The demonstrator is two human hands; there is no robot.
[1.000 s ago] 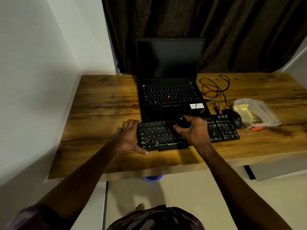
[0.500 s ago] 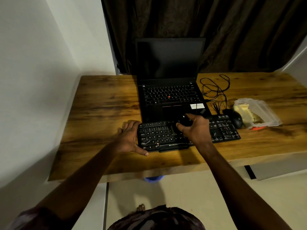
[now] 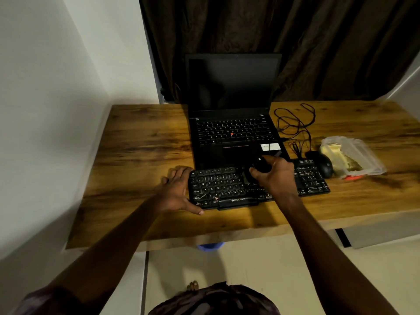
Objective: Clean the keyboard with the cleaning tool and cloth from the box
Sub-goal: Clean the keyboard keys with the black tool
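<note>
Below the desk (image 3: 141,155), pale floor (image 3: 227,264) shows. On the wood-grain top, the black keyboard (image 3: 218,187) lies near the front edge. The left hand (image 3: 176,192) rests against its left end, fingers extended. The right hand (image 3: 276,178) curls around the dark round cleaning tool (image 3: 261,165) above the middle keys. The mouse (image 3: 325,165) and clear box (image 3: 361,155) sit to the right; the open laptop (image 3: 231,133) and loose cable (image 3: 293,123) lie behind. A dark curtain (image 3: 250,30) backs the desk; a white wall (image 3: 45,87) bounds its left side.

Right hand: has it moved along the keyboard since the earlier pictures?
Yes. The right hand, gripping the black cleaning tool, has shifted slightly right along the keyboard, toward the mouse.
</note>
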